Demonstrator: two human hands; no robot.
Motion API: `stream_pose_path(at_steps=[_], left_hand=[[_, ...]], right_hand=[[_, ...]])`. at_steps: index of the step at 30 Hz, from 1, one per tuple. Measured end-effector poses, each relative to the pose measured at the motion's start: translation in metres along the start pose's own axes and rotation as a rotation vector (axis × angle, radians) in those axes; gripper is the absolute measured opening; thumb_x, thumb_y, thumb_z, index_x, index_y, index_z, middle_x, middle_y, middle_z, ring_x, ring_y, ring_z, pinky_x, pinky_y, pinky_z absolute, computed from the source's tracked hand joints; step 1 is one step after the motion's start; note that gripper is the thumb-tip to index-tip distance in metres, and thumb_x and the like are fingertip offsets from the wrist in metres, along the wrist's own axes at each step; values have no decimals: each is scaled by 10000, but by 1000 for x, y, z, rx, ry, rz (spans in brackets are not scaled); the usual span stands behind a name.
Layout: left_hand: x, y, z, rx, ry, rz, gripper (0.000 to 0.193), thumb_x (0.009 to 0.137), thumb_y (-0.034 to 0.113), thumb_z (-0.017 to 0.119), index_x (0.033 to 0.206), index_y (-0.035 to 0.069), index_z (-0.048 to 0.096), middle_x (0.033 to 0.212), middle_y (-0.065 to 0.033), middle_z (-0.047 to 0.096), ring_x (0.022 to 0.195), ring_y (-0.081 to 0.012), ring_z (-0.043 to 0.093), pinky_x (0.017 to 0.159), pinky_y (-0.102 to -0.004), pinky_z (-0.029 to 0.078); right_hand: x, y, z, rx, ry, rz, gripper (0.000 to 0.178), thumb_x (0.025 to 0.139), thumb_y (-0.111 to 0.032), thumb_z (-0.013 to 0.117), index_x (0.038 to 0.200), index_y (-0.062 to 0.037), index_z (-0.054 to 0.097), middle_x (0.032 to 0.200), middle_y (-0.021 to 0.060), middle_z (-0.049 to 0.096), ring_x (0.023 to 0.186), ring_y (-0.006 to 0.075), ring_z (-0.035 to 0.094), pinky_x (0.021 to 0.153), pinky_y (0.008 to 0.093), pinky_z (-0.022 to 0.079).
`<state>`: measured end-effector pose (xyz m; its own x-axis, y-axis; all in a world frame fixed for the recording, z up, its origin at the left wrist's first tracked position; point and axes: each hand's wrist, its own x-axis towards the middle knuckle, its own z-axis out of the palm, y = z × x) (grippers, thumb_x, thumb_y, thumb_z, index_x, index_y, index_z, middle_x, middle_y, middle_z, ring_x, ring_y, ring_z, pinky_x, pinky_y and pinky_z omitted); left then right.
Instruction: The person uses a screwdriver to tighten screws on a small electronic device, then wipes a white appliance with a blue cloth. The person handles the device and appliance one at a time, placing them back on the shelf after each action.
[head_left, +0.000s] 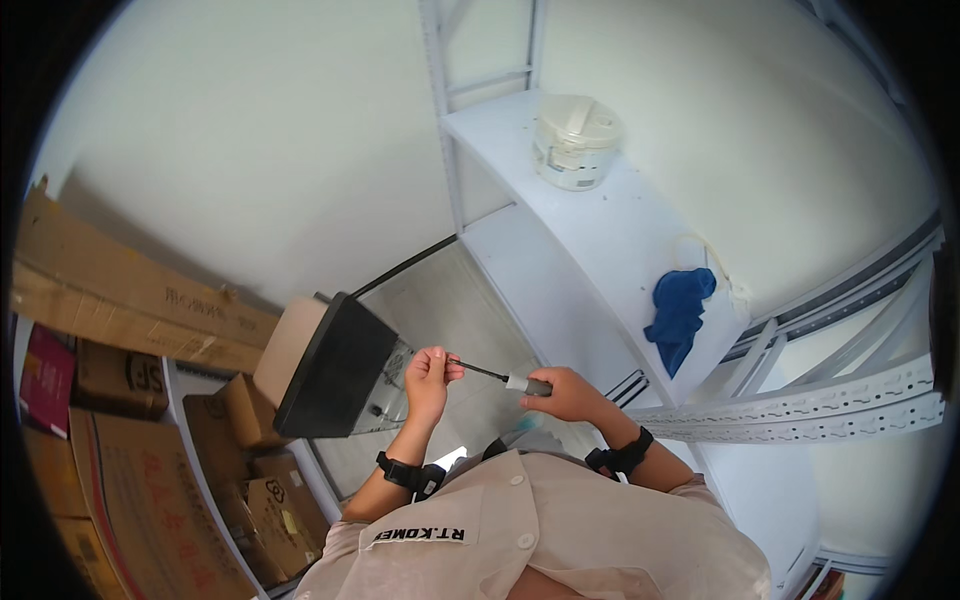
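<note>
A screwdriver (517, 383) with a thick grey handle and a thin dark shaft lies nearly level in front of my chest. Its handle is wrapped by my right hand (566, 393), and the shaft points left. At the other end, my left hand (431, 380) has its fingers closed in a pinch around the tip. Those fingers hide the tip, so whether a small part sits there cannot be made out. Both wrists wear black straps. Beyond my left hand stands a black panel-like box or chair part (340, 370) with a beige side.
White shelving (600, 260) runs along the right, bearing a lidded white bucket (577, 145) and a blue cloth (680, 312). A perforated metal upright (800, 420) juts in at right. Cardboard boxes (150, 500) fill the left shelves; a long carton (140, 290) lies on top.
</note>
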<state>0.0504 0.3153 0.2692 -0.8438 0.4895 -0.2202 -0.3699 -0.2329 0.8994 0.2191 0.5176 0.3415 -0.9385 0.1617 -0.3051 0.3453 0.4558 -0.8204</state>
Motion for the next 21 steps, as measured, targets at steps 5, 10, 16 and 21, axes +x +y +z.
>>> stream_pose_path(at_steps=[5, 10, 16, 21], left_hand=[[-46, 26, -53, 86, 78, 67, 199, 1011, 207, 547, 969, 18, 594, 868, -74, 659, 670, -117, 626, 644, -246, 547], [-92, 34, -105, 66, 176, 110, 191, 997, 187, 575, 983, -1, 603, 859, -74, 666, 668, -111, 623, 627, -238, 539], [-139, 39, -155, -49, 277, 134, 156, 983, 149, 593, 1024, 0, 611, 896, -80, 674, 696, -111, 632, 643, -230, 541], [-163, 42, -174, -129, 360, 165, 150, 961, 107, 618, 1045, -16, 598, 944, -116, 701, 746, -119, 662, 675, -229, 560]], right_hand=[[-4, -31, 54, 16, -63, -58, 318, 805, -291, 737, 930, -6, 672, 670, 88, 589, 614, 188, 526, 588, 332, 418], [-14, -60, 106, 78, -192, -23, 278, 844, -257, 737, 910, 3, 667, 652, 4, 558, 602, 91, 474, 554, 287, 376], [-10, -77, 160, 60, -250, -95, 273, 850, -265, 736, 927, -10, 672, 644, -3, 535, 592, 92, 468, 549, 289, 372], [-17, -90, 184, 36, -260, -99, 283, 845, -273, 740, 934, -12, 674, 642, -3, 534, 589, 99, 474, 549, 295, 377]])
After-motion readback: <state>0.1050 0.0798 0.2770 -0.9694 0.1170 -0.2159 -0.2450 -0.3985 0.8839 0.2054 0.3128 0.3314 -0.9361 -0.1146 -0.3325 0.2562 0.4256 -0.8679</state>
